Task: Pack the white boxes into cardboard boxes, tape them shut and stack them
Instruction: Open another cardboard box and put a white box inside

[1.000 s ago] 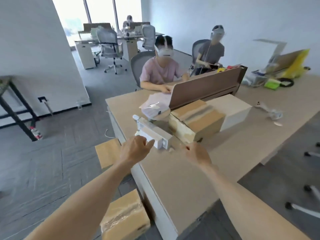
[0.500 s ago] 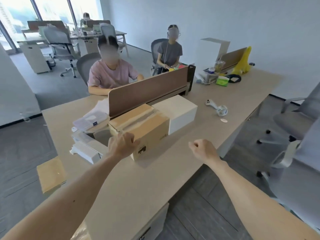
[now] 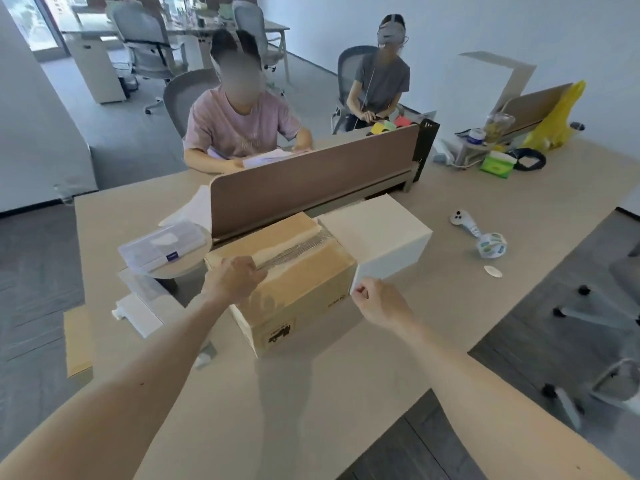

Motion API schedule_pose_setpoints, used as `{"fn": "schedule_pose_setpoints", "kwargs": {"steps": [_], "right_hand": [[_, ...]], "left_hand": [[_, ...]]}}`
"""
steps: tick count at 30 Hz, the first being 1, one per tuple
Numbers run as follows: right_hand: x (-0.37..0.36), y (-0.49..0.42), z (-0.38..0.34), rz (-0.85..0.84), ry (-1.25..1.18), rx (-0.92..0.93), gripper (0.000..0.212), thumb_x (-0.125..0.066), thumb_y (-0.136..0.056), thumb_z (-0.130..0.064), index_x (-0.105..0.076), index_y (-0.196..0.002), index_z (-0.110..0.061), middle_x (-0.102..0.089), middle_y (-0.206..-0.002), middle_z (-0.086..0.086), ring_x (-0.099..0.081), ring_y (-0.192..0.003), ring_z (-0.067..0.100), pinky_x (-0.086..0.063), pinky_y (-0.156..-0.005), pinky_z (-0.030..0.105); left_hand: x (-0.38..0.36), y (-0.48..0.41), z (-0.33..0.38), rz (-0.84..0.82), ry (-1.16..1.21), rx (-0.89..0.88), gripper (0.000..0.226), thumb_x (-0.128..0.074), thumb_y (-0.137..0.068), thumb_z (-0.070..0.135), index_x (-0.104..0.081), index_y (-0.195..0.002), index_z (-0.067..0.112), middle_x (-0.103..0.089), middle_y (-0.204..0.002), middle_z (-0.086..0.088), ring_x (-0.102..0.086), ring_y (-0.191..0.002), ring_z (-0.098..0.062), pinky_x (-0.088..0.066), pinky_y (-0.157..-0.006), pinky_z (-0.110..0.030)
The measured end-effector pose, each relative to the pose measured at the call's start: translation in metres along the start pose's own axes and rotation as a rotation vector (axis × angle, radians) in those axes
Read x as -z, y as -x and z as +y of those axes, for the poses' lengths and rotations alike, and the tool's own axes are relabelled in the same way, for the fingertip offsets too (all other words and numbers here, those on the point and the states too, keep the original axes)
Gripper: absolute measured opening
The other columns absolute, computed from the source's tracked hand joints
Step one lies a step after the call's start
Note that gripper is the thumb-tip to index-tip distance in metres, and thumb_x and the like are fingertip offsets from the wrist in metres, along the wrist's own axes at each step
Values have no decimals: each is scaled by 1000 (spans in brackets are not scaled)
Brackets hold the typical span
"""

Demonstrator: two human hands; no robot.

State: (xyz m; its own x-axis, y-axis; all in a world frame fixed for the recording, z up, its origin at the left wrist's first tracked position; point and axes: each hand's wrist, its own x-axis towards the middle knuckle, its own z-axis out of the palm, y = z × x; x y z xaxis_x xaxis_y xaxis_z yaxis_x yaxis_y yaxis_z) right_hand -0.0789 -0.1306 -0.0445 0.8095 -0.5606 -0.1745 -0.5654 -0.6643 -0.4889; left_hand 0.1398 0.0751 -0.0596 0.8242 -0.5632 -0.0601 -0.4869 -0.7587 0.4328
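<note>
A cardboard box with a taped top seam stands on the table in front of me. My left hand rests as a closed fist on its near left top edge. Right beside it on the right stands a white box, touching the cardboard box. My right hand is at the near lower corner of the white box, fingers curled against that corner. Whether it grips the corner I cannot tell.
Flat white boxes and a clear plastic case lie left of the cardboard box. A brown divider panel stands behind. A tape dispenser lies at right. Two seated people work beyond the divider. Flat cardboard lies on the floor at left.
My view swung right and closer to the table. My left hand went from the flat white boxes onto the cardboard box. My right hand moved forward to the white box's corner.
</note>
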Motion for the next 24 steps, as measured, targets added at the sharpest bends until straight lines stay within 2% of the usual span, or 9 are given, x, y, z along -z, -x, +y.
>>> {"fn": "schedule_pose_setpoints", "kwargs": {"steps": [4, 7, 9, 10, 12, 13, 16, 20, 24], "right_hand": [[5, -62, -2, -138, 53, 69, 21, -48, -96, -25, -67, -103, -17, -68, -105, 2, -63, -97, 23, -43, -73, 26], [3, -102, -9, -180, 57, 126, 27, -48, -97, -24, -65, -116, -17, -64, -119, 3, -59, -111, 23, -48, -89, 31], [-4, -121, -14, -216, 99, 164, 36, -50, -97, -26, -59, -131, -16, -57, -133, 6, -54, -121, 23, -44, -99, 32], [-8, -130, -16, -237, 125, 183, 40, -51, -97, -28, -55, -136, -17, -53, -139, 5, -51, -125, 22, -42, -103, 33], [-16, -147, -17, -271, 165, 226, 47, -51, -98, -30, -48, -142, -17, -46, -148, 3, -45, -133, 21, -39, -107, 36], [-20, -157, -17, -282, 179, 248, 48, -51, -97, -30, -46, -144, -17, -43, -150, 2, -41, -136, 21, -38, -109, 38], [-28, -180, -15, -290, 226, 308, 50, -52, -96, -34, -46, -143, -20, -41, -150, 0, -36, -139, 20, -39, -108, 43], [-30, -207, -13, -308, 287, 376, 52, -55, -92, -38, -47, -141, -21, -42, -145, -2, -37, -136, 21, -43, -102, 41], [-32, -221, -16, -380, 354, 522, 53, -62, -88, -44, -54, -135, -20, -46, -143, -1, -40, -132, 23, -30, -109, 38]], "left_hand": [[-18, -46, -7, -96, -29, -30, 38, -57, -94, 52, -65, -121, 27, -59, -133, 2, -59, -114, -21, -50, -90, -39], [-26, -72, -11, -180, -50, -4, 52, -57, -93, 55, -54, -139, 31, -41, -154, 2, -45, -135, -23, -41, -106, -50], [-32, -85, -17, -242, -69, 23, 52, -53, -95, 55, -49, -143, 35, -32, -160, 3, -35, -144, -24, -35, -110, -55], [-36, -91, -20, -256, -57, 17, 47, -51, -96, 54, -50, -140, 36, -37, -156, 3, -34, -144, -26, -36, -108, -57], [-43, -95, -25, -268, -68, -26, 28, -48, -96, 53, -57, -119, 40, -49, -129, 5, -42, -131, -29, -42, -98, -58], [-48, -94, -27, -277, -106, -36, 21, -47, -95, 53, -57, -108, 40, -47, -117, 7, -44, -123, -27, -43, -93, -56], [-58, -88, -30, -258, -199, -45, 15, -45, -94, 53, -49, -95, 39, -44, -119, 8, -40, -115, -26, -40, -89, -53], [-60, -86, -28, -288, -268, -8, 17, -44, -98, 48, -50, -107, 35, -30, -158, 6, -32, -132, -26, -35, -95, -56], [-71, -75, -15, -376, -298, 126, 44, -39, -101, 52, -37, -144, 42, -15, -166, 9, -16, -149, -25, -23, -109, -68]]}}
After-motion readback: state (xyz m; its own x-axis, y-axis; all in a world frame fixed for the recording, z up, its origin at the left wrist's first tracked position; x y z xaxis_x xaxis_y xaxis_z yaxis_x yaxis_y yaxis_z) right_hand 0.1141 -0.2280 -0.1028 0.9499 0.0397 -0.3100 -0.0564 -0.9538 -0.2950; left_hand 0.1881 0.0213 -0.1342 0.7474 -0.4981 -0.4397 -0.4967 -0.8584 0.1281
